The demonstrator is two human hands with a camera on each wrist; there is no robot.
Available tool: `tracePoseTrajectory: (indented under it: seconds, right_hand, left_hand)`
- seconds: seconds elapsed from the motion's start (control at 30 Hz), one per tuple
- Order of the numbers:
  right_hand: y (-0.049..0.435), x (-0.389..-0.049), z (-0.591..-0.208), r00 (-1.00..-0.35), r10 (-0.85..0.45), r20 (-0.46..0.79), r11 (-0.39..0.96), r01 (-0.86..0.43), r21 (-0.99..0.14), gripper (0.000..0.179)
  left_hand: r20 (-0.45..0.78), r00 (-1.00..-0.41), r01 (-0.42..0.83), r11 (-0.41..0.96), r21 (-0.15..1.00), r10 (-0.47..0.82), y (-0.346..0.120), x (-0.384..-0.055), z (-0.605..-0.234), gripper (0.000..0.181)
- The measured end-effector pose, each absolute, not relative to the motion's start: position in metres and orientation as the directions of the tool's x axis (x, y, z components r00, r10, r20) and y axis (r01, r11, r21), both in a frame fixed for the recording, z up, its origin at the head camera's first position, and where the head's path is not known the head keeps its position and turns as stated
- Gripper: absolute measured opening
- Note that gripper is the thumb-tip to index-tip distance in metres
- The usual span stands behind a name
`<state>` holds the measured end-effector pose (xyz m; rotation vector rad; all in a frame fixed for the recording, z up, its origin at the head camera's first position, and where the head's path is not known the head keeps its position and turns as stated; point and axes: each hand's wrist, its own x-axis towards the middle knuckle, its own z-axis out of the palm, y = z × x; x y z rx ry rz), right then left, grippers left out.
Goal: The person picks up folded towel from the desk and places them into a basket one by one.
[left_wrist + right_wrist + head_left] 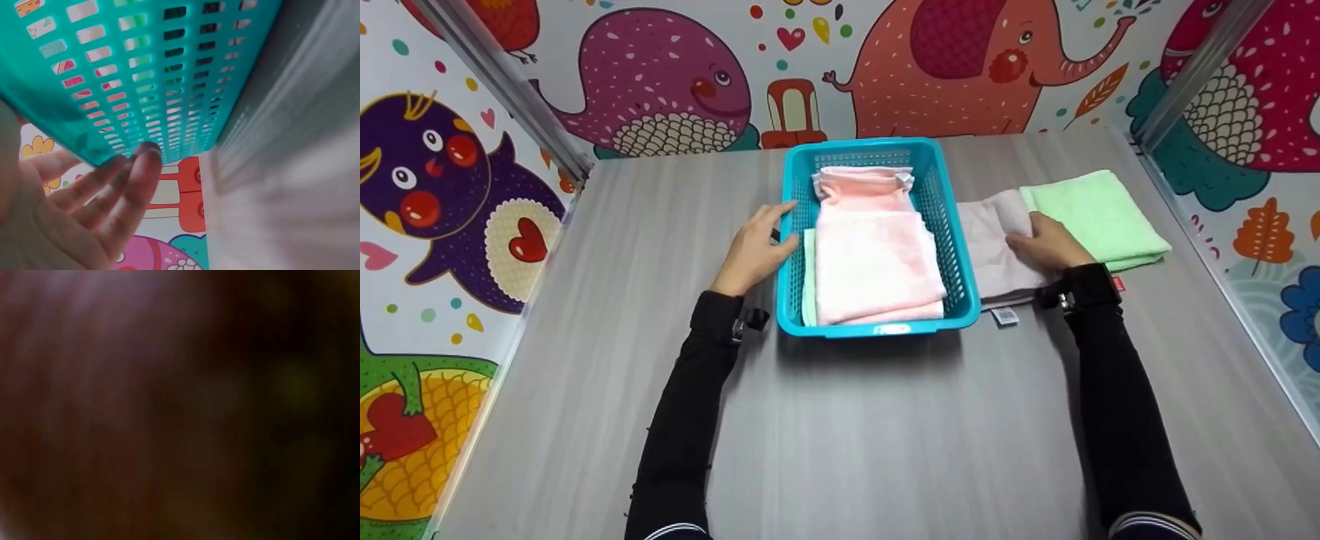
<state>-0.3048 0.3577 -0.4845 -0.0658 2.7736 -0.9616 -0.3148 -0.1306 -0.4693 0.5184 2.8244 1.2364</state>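
Observation:
A teal plastic basket [877, 331] stands on the table with folded pink towels [877, 262] inside. Along their left side shows a strip of pale green cloth [809, 277]. My left hand [754, 247] touches the basket's left side, its fingers fairly straight against the perforated wall [140, 73] in the left wrist view. To the right of the basket lies a folded greyish-pink towel [994, 247], partly hidden by the basket. My right hand [1050, 244] grips this towel at its right side, thumb on top; its other fingers are mostly hidden. The right wrist view is dark and blurred.
A folded light green towel [1099, 217] lies at the right, beside the greyish-pink one. A white label [1004, 316] sticks out near the greyish-pink towel's front edge. Cartoon-printed panels [945, 67] border the grey table [870, 435] at the back and sides.

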Motion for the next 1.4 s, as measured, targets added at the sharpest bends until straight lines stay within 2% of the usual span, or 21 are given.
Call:
tracePoseTrajectory:
  seconds: [0.17,0.27,0.33,0.4,0.5,0.57,0.63,0.8,0.97,1.1,1.17,1.23,1.27,1.33,1.4]
  right_hand:
    - [0.359,-0.302,-0.475,-0.984,-0.056,-0.169,0.69,0.084,-0.719,0.064]
    - [0.362,-0.299,-0.46,-0.989,-0.014,-0.15,0.554,0.117,-0.824,0.066]
    - [0.363,-0.296,-0.448,-0.993,0.022,-0.119,0.439,0.117,-0.891,0.058]
    - [0.364,-0.292,-0.436,-0.996,0.064,-0.056,0.29,0.072,-0.954,0.045]
    - [0.363,-0.283,-0.418,-0.989,0.129,0.07,0.038,-0.065,-0.997,0.026]
    - [0.359,-0.277,-0.407,-0.972,0.167,0.166,-0.089,-0.183,-0.979,0.023]
    - [0.353,-0.271,-0.398,-0.951,0.191,0.241,-0.153,-0.272,-0.95,0.026]
    - [0.333,-0.26,-0.382,-0.923,0.206,0.324,-0.175,-0.361,-0.916,0.039]
    - [0.308,-0.257,-0.37,-0.905,0.166,0.391,-0.173,-0.417,-0.892,0.036]
    - [0.277,-0.263,-0.353,-0.876,0.084,0.476,-0.179,-0.483,-0.857,0.036]
    - [0.259,-0.267,-0.343,-0.861,0.031,0.508,-0.186,-0.505,-0.843,0.037]
    - [0.239,-0.271,-0.334,-0.852,-0.027,0.522,-0.21,-0.506,-0.837,0.037]
    - [0.229,-0.273,-0.33,-0.853,-0.062,0.519,-0.225,-0.494,-0.84,0.038]
    - [0.21,-0.277,-0.323,-0.85,-0.125,0.512,-0.244,-0.474,-0.846,0.037]
    - [0.196,-0.28,-0.319,-0.843,-0.188,0.505,-0.236,-0.46,-0.856,0.036]
  left_hand:
    - [0.111,-0.943,0.293,0.629,0.72,0.313,-0.131,-0.313,-0.47,0.061]
    - [0.102,-0.938,0.302,0.641,0.706,0.33,-0.131,-0.312,-0.468,0.06]
    - [0.098,-0.934,0.313,0.653,0.689,0.344,-0.132,-0.312,-0.466,0.059]
    - [0.103,-0.93,0.327,0.664,0.673,0.354,-0.131,-0.311,-0.461,0.059]
    - [0.131,-0.925,0.351,0.674,0.65,0.356,-0.131,-0.309,-0.454,0.059]
    - [0.155,-0.923,0.365,0.675,0.641,0.353,-0.13,-0.306,-0.448,0.06]
    - [0.18,-0.917,0.383,0.665,0.64,0.355,-0.129,-0.303,-0.442,0.061]
    - [0.22,-0.884,0.441,0.579,0.685,0.413,-0.122,-0.284,-0.419,0.064]
    - [0.246,-0.832,0.489,0.445,0.75,0.498,-0.104,-0.265,-0.395,0.068]
    - [0.22,-0.818,0.461,0.377,0.804,0.532,-0.084,-0.269,-0.38,0.073]
    - [0.173,-0.829,0.402,0.353,0.845,0.532,-0.073,-0.277,-0.374,0.081]
    - [0.121,-0.835,0.297,0.255,0.92,0.536,-0.063,-0.286,-0.371,0.089]
    - [0.108,-0.833,0.238,0.176,0.955,0.542,-0.059,-0.29,-0.371,0.097]
    - [0.093,-0.83,0.099,-0.019,0.995,0.55,-0.05,-0.294,-0.37,0.09]
    - [0.12,-0.832,-0.007,-0.227,0.974,0.542,-0.046,-0.295,-0.37,0.084]
